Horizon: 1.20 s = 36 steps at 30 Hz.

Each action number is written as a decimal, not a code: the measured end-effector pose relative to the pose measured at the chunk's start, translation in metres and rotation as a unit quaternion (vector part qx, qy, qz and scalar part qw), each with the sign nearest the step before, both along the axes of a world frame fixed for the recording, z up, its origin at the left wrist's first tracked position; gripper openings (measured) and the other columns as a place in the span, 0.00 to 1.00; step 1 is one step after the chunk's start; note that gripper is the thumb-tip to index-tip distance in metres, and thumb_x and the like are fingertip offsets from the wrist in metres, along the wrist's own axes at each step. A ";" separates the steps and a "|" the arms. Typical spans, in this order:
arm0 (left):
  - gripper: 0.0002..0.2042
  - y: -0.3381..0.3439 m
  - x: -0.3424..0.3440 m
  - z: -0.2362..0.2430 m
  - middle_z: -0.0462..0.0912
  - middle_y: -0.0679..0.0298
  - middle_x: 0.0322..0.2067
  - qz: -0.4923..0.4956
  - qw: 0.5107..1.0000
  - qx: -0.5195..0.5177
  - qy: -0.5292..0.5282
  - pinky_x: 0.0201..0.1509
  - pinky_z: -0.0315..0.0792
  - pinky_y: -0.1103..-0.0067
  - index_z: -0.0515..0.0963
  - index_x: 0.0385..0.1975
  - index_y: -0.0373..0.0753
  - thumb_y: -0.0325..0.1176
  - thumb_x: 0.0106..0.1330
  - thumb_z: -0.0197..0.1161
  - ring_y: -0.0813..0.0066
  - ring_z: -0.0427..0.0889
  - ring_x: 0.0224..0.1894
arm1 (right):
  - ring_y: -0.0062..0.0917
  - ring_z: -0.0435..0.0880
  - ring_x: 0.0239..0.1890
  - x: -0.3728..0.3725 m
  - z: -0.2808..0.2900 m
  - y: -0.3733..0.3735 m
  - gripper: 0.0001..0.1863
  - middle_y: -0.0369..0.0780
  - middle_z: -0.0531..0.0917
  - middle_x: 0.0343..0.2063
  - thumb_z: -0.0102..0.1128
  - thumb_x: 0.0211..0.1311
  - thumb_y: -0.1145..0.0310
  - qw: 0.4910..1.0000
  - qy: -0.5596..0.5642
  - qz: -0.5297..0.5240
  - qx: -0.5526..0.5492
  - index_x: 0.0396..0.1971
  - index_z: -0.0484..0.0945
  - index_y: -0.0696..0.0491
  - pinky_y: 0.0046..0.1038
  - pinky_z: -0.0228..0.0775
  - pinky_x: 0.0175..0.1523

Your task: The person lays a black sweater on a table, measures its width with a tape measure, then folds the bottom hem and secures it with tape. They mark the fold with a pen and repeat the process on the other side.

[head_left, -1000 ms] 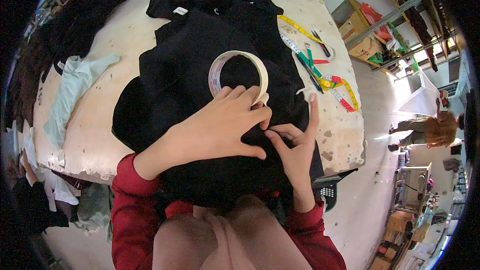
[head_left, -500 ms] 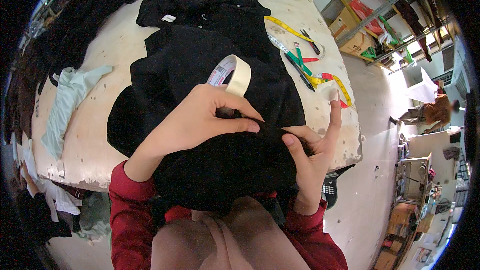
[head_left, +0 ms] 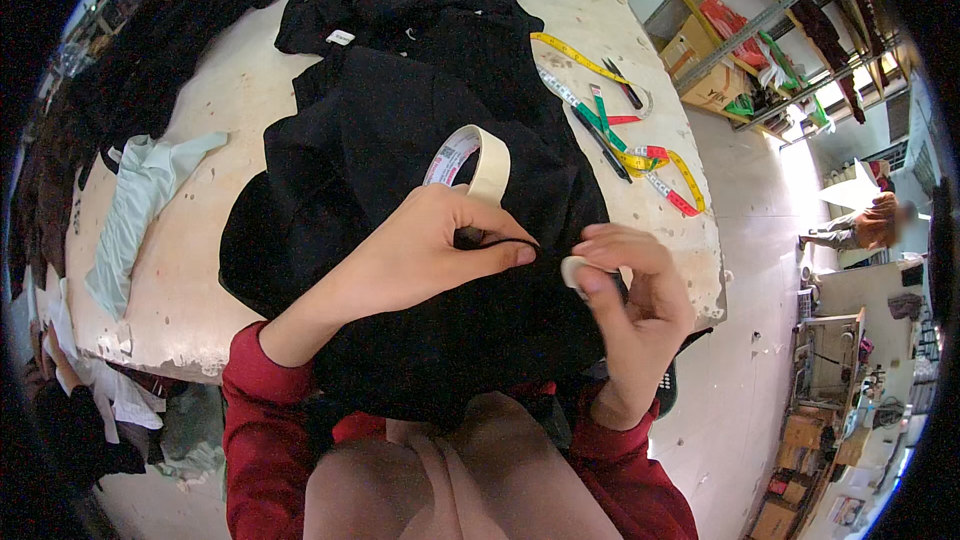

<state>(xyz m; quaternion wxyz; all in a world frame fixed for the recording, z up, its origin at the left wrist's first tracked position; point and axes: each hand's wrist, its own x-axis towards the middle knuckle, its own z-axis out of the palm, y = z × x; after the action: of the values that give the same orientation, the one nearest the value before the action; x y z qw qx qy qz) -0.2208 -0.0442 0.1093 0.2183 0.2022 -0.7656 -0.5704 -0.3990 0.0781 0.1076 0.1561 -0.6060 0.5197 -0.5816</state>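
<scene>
My left hand [head_left: 420, 250] pinches an edge of the black cloth [head_left: 360, 130] between thumb and forefinger. A roll of cream masking tape [head_left: 489, 168] stands on edge just behind that hand; whether its fingers hold the roll is hidden. Close by on the right, my right hand [head_left: 645, 305] is closed, with a small piece of pale tape [head_left: 572, 273] between thumb and fingertips. A narrow gap separates this piece from the pinched edge. The black cloth spreads over the table and down across my lap.
On the worn pale table [head_left: 180, 340], a yellow tape measure [head_left: 688, 180] curls at the right beside a black pen [head_left: 605, 152]. Pale green cloth [head_left: 145, 210] lies left, near dark garments [head_left: 140, 60]. Beyond the table, a person [head_left: 875, 222] is at the far right.
My right hand has let go of the cloth. Its raised forefinger has bent in, bringing the tape piece from its tip down toward the cloth. My left hand keeps its pinch.
</scene>
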 end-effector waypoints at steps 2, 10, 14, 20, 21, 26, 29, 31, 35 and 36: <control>0.07 0.001 0.000 0.000 0.85 0.59 0.29 -0.006 1.000 0.007 0.002 0.40 0.73 0.80 0.84 0.36 0.32 0.26 0.62 0.63 0.79 0.81 0.33 | 0.30 0.83 0.39 0.010 0.004 -0.003 0.12 0.40 0.84 0.35 0.68 0.51 0.81 0.994 0.082 -0.051 0.045 0.37 0.79 0.57 0.29 0.74 0.48; 0.05 0.005 -0.002 0.002 0.84 0.62 0.29 0.017 0.997 -0.077 -0.015 0.39 0.72 0.77 0.84 0.32 0.36 0.30 0.60 0.66 0.71 0.82 0.32 | 0.20 0.81 0.34 0.013 -0.010 -0.006 0.12 0.38 0.83 0.33 0.66 0.55 0.79 0.994 -0.009 -0.057 0.091 0.40 0.79 0.57 0.21 0.73 0.41; 0.04 0.011 -0.003 -0.001 0.83 0.68 0.29 0.077 0.964 -0.249 -0.046 0.43 0.66 0.72 0.85 0.30 0.44 0.34 0.56 0.70 0.71 0.78 0.38 | 0.13 0.78 0.32 0.015 -0.008 -0.002 0.13 0.34 0.83 0.30 0.63 0.60 0.79 0.978 -0.078 -0.121 0.153 0.45 0.80 0.57 0.17 0.69 0.37; 0.05 0.019 -0.005 -0.010 0.82 0.73 0.28 0.158 0.925 -0.346 -0.007 0.45 0.57 0.70 0.85 0.29 0.52 0.41 0.54 0.71 0.70 0.72 0.40 | 0.14 0.77 0.31 0.020 -0.007 -0.010 0.16 0.36 0.82 0.30 0.58 0.64 0.78 0.981 -0.141 -0.093 0.099 0.52 0.74 0.57 0.17 0.68 0.38; 0.05 0.019 -0.006 -0.010 0.82 0.73 0.28 0.160 0.922 -0.352 -0.005 0.45 0.57 0.70 0.85 0.29 0.52 0.41 0.54 0.71 0.70 0.72 0.40 | 0.15 0.77 0.32 0.015 -0.013 -0.010 0.15 0.36 0.82 0.31 0.58 0.64 0.78 0.986 -0.088 -0.105 0.091 0.51 0.74 0.57 0.18 0.69 0.40; 0.05 0.019 -0.010 -0.016 0.82 0.73 0.28 0.184 0.912 -0.366 0.004 0.44 0.57 0.70 0.84 0.28 0.52 0.41 0.53 0.71 0.70 0.73 0.39 | 0.25 0.82 0.37 0.017 -0.009 -0.007 0.06 0.41 0.82 0.35 0.59 0.64 0.75 0.986 0.012 -0.099 0.132 0.40 0.78 0.58 0.23 0.72 0.47; 0.05 0.019 -0.010 -0.016 0.82 0.73 0.27 0.183 0.909 -0.374 0.014 0.44 0.57 0.70 0.84 0.28 0.52 0.41 0.53 0.71 0.70 0.73 0.39 | 0.29 0.83 0.37 0.016 -0.011 -0.008 0.05 0.42 0.83 0.36 0.60 0.63 0.75 0.984 0.095 -0.127 0.079 0.37 0.80 0.58 0.25 0.73 0.46; 0.06 0.020 -0.008 -0.011 0.81 0.73 0.27 0.185 0.913 -0.364 -0.014 0.44 0.57 0.71 0.84 0.28 0.52 0.40 0.53 0.71 0.70 0.72 0.39 | 0.30 0.83 0.37 0.013 -0.013 -0.010 0.04 0.42 0.83 0.35 0.61 0.62 0.75 0.984 0.114 -0.119 0.067 0.36 0.80 0.58 0.25 0.73 0.46; 0.06 0.018 -0.009 -0.007 0.81 0.72 0.27 0.194 0.936 -0.294 -0.028 0.44 0.56 0.72 0.84 0.28 0.51 0.41 0.53 0.71 0.69 0.72 0.39 | 0.29 0.82 0.35 0.018 -0.012 -0.010 0.04 0.42 0.82 0.32 0.63 0.60 0.74 0.989 0.038 -0.087 0.111 0.32 0.80 0.58 0.26 0.72 0.43; 0.06 0.017 -0.009 -0.009 0.81 0.72 0.28 0.188 0.933 -0.306 -0.021 0.44 0.57 0.71 0.84 0.28 0.50 0.41 0.54 0.70 0.69 0.72 0.39 | 0.29 0.81 0.34 0.020 -0.011 -0.010 0.04 0.42 0.81 0.30 0.63 0.60 0.74 0.987 0.027 -0.092 0.129 0.31 0.79 0.58 0.26 0.72 0.42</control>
<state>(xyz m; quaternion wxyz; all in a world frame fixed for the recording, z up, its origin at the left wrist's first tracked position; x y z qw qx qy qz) -0.2302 -0.0270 0.1000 0.3567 0.2773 -0.8557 -0.2524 -0.3787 0.0681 0.0962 0.1649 -0.5461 0.6481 -0.5045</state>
